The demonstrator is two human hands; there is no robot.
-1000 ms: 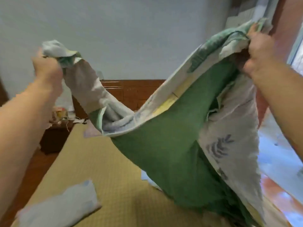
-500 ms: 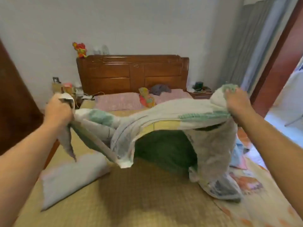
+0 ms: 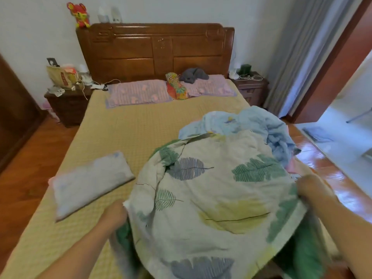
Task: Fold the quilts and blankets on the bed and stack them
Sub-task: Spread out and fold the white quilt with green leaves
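1. Now, from the head view, we see the quilt [image 3: 213, 200] billowed in a cream mound with leaf prints over the near right part of the bed [image 3: 128, 129], its green underside showing at the lower edges.
2. Our left hand [image 3: 113, 217] grips the quilt's near left edge; the fingers are hidden in the cloth, so we judge the grip only by the bunched fabric there.
3. Our right hand [image 3: 311, 188] holds the quilt's right edge, with the cloth gathered under it and the green lining hanging below the wrist.
4. So the quilt spreads between our two hands and away from us, with both hands at its near corners, low over the mattress.
5. A light blue blanket [image 3: 259, 125] lies crumpled just behind the quilt, touching its far edge, at the bed's right side.
6. A folded pale blanket [image 3: 90, 182] lies flat on the mat to the left of the quilt, near our left hand but apart from it.
7. Two pink pillows [image 3: 138, 93] lie along the headboard [image 3: 155, 51], with a bright floral bundle [image 3: 176, 86] and a grey cloth [image 3: 194, 74] between and on them.
8. Nightstands [image 3: 68, 105] flank the bed, and a red toy [image 3: 80, 15] sits on the headboard's left corner.
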